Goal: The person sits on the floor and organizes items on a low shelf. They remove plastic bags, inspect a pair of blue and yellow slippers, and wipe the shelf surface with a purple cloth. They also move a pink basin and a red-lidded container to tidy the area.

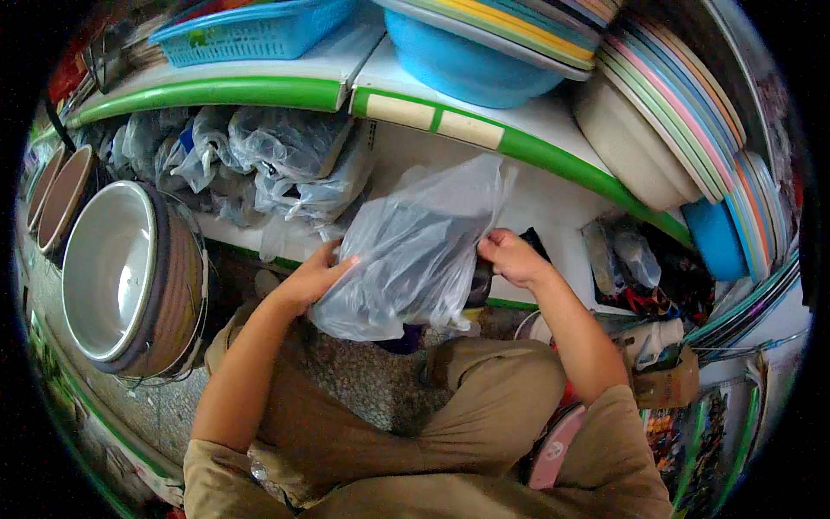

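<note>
A clear, wrinkled plastic bag [405, 255] hangs in front of me, above my knees and before the lower shelf. My left hand [313, 277] grips its left side, with the fingers partly behind the plastic. On the other side, my right hand [513, 258] is closed in a pinch on the bag's right edge. Something dark shows dimly through the plastic, but its kind cannot be made out. Several bagged goods [290, 151] in similar plastic are piled on the lower shelf, beyond my left hand.
A stack of nested buckets [108, 272] stands on the floor at left. Stacked basins [640, 138] and a blue basin [471, 60] fill the green-edged upper shelf [527, 147], beside a blue basket [251, 39]. A cardboard box [667, 381] lies at right.
</note>
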`<action>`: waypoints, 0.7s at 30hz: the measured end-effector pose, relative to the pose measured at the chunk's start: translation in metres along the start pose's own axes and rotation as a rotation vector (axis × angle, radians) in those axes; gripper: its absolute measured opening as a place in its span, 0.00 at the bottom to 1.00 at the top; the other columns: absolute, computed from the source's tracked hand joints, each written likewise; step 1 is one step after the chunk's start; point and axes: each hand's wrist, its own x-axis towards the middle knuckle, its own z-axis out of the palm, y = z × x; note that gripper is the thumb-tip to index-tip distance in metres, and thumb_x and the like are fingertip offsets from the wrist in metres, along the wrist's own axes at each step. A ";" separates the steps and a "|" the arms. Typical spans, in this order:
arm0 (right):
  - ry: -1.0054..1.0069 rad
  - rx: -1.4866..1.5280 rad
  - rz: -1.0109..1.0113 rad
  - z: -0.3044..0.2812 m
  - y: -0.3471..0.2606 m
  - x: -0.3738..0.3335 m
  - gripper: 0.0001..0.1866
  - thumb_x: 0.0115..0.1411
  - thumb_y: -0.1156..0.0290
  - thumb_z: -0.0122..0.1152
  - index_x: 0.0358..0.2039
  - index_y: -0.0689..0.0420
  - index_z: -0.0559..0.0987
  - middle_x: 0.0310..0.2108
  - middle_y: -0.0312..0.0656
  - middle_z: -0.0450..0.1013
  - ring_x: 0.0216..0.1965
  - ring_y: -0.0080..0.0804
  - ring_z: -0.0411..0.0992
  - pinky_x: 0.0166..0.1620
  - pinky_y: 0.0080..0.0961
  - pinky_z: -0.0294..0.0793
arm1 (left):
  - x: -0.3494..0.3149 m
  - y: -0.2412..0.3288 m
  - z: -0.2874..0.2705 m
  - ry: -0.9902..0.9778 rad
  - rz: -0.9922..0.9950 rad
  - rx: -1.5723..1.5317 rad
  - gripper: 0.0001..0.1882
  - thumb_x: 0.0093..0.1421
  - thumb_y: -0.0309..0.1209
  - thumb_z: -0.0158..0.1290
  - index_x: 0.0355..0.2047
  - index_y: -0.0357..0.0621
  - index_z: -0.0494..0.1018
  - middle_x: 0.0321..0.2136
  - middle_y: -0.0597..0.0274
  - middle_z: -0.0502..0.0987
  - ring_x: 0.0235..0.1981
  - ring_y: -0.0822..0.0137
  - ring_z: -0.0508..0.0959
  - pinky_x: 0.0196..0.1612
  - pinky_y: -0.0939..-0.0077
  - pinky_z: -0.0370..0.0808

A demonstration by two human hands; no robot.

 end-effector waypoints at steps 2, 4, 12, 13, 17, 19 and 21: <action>0.098 0.202 -0.155 -0.011 0.011 -0.008 0.26 0.61 0.51 0.56 0.48 0.63 0.73 0.44 0.36 0.74 0.42 0.22 0.69 0.50 0.24 0.67 | -0.007 0.011 0.008 -0.109 -0.053 -0.034 0.32 0.61 0.46 0.53 0.54 0.31 0.65 0.47 0.53 0.74 0.46 0.66 0.74 0.49 0.71 0.70; 0.068 0.215 -0.099 -0.030 0.017 -0.013 0.27 0.61 0.50 0.56 0.47 0.63 0.74 0.44 0.36 0.74 0.42 0.23 0.69 0.51 0.24 0.66 | -0.008 0.006 0.006 -0.081 -0.059 0.155 0.26 0.61 0.44 0.53 0.48 0.32 0.70 0.40 0.58 0.76 0.41 0.69 0.74 0.45 0.73 0.71; 0.321 0.025 -0.072 -0.117 0.043 -0.054 0.22 0.62 0.55 0.56 0.41 0.66 0.76 0.35 0.36 0.75 0.35 0.22 0.70 0.41 0.22 0.70 | 0.025 -0.046 -0.016 0.303 0.168 0.804 0.16 0.62 0.39 0.50 0.33 0.36 0.72 0.23 0.53 0.76 0.26 0.59 0.76 0.31 0.66 0.70; 0.367 -0.008 -0.065 -0.130 0.048 -0.058 0.23 0.62 0.54 0.56 0.41 0.66 0.76 0.35 0.37 0.75 0.35 0.23 0.70 0.40 0.23 0.70 | 0.032 -0.057 -0.022 0.287 0.190 0.790 0.16 0.62 0.39 0.49 0.33 0.35 0.71 0.24 0.50 0.76 0.26 0.57 0.77 0.31 0.65 0.71; 0.650 -0.011 -0.061 -0.166 0.078 -0.079 0.23 0.61 0.53 0.57 0.41 0.64 0.76 0.36 0.37 0.76 0.36 0.24 0.72 0.40 0.23 0.70 | 0.062 -0.062 -0.013 0.343 0.219 0.756 0.15 0.62 0.37 0.48 0.36 0.33 0.69 0.26 0.48 0.77 0.27 0.53 0.78 0.31 0.61 0.72; 0.803 0.209 -0.093 -0.180 0.100 -0.085 0.23 0.61 0.53 0.58 0.41 0.63 0.76 0.36 0.37 0.76 0.36 0.25 0.72 0.40 0.23 0.70 | 0.084 -0.051 0.000 0.406 0.131 0.506 0.15 0.63 0.37 0.48 0.39 0.34 0.68 0.26 0.51 0.77 0.26 0.55 0.78 0.30 0.61 0.73; 0.919 0.253 -0.076 -0.188 0.115 -0.088 0.22 0.60 0.52 0.58 0.42 0.60 0.76 0.37 0.36 0.76 0.37 0.25 0.72 0.41 0.22 0.69 | 0.115 -0.042 0.005 0.440 -0.043 0.007 0.15 0.64 0.37 0.47 0.42 0.36 0.66 0.27 0.54 0.76 0.24 0.56 0.78 0.29 0.61 0.74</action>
